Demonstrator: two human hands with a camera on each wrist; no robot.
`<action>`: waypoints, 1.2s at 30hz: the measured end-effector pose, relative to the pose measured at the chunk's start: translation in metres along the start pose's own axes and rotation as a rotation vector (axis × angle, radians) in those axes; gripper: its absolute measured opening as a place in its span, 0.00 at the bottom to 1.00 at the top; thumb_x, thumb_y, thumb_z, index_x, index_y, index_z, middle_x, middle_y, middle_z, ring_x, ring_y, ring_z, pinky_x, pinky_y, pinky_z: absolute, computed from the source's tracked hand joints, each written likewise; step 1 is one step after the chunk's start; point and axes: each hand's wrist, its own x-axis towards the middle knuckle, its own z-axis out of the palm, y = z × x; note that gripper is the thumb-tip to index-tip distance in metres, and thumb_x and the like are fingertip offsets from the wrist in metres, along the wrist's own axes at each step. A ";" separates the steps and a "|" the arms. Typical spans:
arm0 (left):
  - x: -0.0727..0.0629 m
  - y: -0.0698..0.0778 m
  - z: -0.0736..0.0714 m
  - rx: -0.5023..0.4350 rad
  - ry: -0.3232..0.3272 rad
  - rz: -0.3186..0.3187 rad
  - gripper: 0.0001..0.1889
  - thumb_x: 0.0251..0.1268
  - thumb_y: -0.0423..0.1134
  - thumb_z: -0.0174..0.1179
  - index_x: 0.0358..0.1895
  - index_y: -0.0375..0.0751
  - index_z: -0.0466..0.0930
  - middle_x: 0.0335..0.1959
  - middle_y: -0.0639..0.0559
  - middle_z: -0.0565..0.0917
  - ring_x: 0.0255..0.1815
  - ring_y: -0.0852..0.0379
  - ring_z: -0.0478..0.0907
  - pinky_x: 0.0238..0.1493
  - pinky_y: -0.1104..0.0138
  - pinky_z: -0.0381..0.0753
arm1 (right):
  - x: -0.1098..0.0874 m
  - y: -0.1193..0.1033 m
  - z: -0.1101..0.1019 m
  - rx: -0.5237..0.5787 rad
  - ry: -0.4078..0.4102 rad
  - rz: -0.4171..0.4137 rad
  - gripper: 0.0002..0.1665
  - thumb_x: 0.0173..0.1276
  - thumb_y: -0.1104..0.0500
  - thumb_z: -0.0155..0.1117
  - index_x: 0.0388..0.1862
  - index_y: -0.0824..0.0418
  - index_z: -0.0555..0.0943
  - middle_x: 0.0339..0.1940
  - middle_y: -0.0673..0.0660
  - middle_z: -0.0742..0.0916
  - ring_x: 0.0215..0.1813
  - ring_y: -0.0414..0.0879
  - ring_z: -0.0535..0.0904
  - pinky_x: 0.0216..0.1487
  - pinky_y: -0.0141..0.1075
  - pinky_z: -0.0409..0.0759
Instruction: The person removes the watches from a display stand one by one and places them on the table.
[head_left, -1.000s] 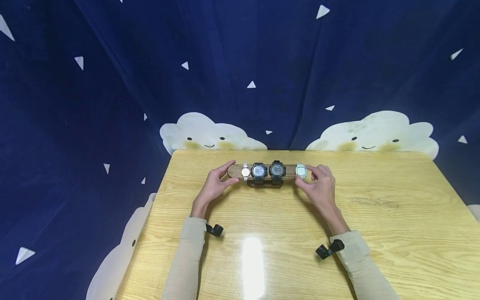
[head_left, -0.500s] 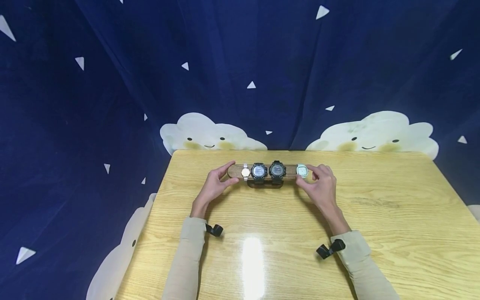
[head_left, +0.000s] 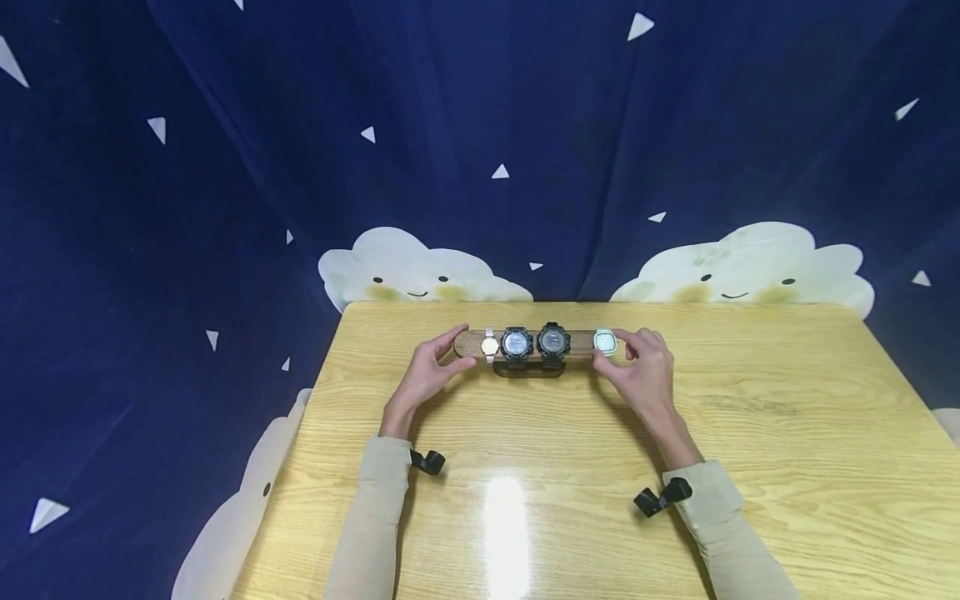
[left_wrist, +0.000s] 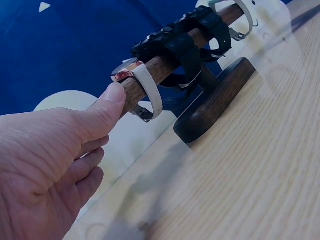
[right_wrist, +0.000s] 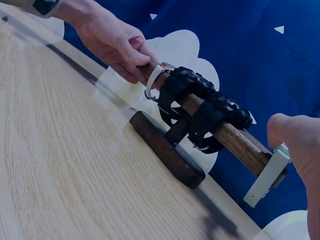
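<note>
A dark wooden watch stand [head_left: 581,343] holds several watches along its crossbar. My left hand [head_left: 426,371] grips the bar's left end between thumb and fingers, beside a rose-gold watch [left_wrist: 146,82] with a white strap. Two chunky black watches, one [head_left: 516,342] left of the other [head_left: 553,341], sit around the middle of the bar. At the right end my right hand [head_left: 643,367] pinches a mint-green square watch [head_left: 604,342], its strap [right_wrist: 267,177] looped around the bar. In the right wrist view, my right fingers behind that watch are partly hidden.
The stand's base [right_wrist: 167,150] rests on a light wooden table [head_left: 525,450] near its back edge. Behind it hangs a dark blue curtain [head_left: 450,100] with clouds and white triangles. Small black cameras [head_left: 427,462] are strapped to both wrists.
My right hand and the mint-green watch have shifted slightly right along the bar, towards its end. My left hand keeps its grip on the left end.
</note>
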 end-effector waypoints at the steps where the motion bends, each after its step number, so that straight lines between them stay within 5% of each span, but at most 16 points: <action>1: 0.000 0.000 0.000 0.000 -0.001 0.002 0.36 0.67 0.38 0.71 0.77 0.43 0.71 0.77 0.43 0.71 0.79 0.43 0.65 0.80 0.52 0.61 | 0.000 0.000 0.000 0.001 -0.001 0.000 0.20 0.50 0.61 0.79 0.41 0.71 0.90 0.19 0.61 0.76 0.30 0.49 0.66 0.33 0.31 0.60; 8: 0.000 -0.001 0.000 -0.038 -0.002 0.007 0.36 0.66 0.35 0.71 0.77 0.40 0.69 0.78 0.43 0.70 0.79 0.42 0.65 0.80 0.52 0.62 | 0.002 0.001 -0.003 0.000 -0.009 0.017 0.20 0.49 0.61 0.79 0.41 0.71 0.90 0.19 0.58 0.75 0.30 0.49 0.66 0.33 0.31 0.60; 15: 0.002 -0.005 0.004 -0.184 -0.002 -0.002 0.36 0.64 0.29 0.71 0.76 0.39 0.71 0.75 0.39 0.74 0.74 0.41 0.73 0.73 0.55 0.74 | 0.003 0.001 -0.007 -0.012 -0.020 0.048 0.21 0.49 0.60 0.80 0.42 0.71 0.90 0.20 0.59 0.76 0.31 0.49 0.67 0.33 0.31 0.60; 20: 0.004 -0.005 0.007 -0.245 0.014 -0.002 0.36 0.63 0.26 0.71 0.75 0.37 0.71 0.75 0.39 0.73 0.75 0.40 0.72 0.76 0.56 0.70 | 0.005 0.002 -0.010 -0.013 -0.010 0.042 0.21 0.49 0.61 0.80 0.42 0.71 0.89 0.20 0.60 0.76 0.31 0.49 0.67 0.33 0.31 0.60; 36: 0.003 -0.005 0.007 -0.181 0.013 0.033 0.36 0.63 0.30 0.72 0.76 0.35 0.70 0.76 0.39 0.72 0.75 0.41 0.72 0.75 0.57 0.71 | 0.009 0.015 -0.019 -0.036 0.025 0.063 0.20 0.50 0.62 0.79 0.42 0.71 0.90 0.20 0.60 0.75 0.31 0.48 0.66 0.33 0.30 0.60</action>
